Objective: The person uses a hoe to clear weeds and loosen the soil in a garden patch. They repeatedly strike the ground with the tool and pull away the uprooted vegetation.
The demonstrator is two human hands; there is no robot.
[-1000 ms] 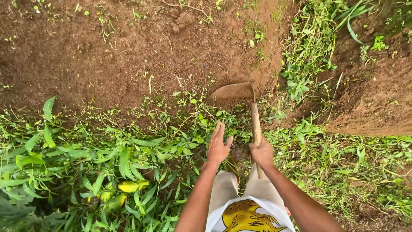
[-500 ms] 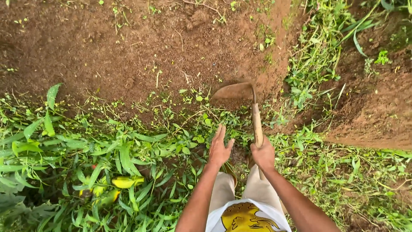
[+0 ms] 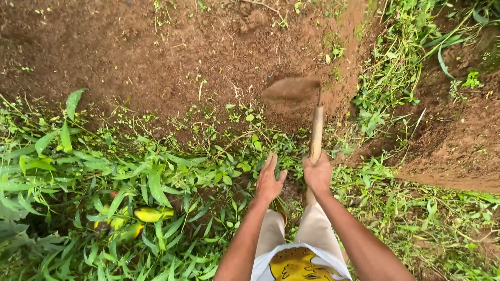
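Note:
My right hand (image 3: 317,174) grips the wooden handle of a hoe (image 3: 315,132). Its soil-caked blade (image 3: 291,87) is blurred with motion and hangs over the bare brown soil (image 3: 172,57) ahead of me. My left hand (image 3: 269,179) is open, fingers spread, just left of the handle and not touching it. Below both hands are my legs in light trousers and the hem of a white shirt with a yellow print.
A band of cut green weeds and leafy plants (image 3: 130,182) covers the ground at my feet. Yellow leaves (image 3: 148,214) lie among them at the lower left. More weeds (image 3: 396,78) and a raised earth bank (image 3: 458,140) lie at the right.
The hoe blade has lifted and moved forward, now blurred. My right hand stays on the handle; my left hand stays open beside it.

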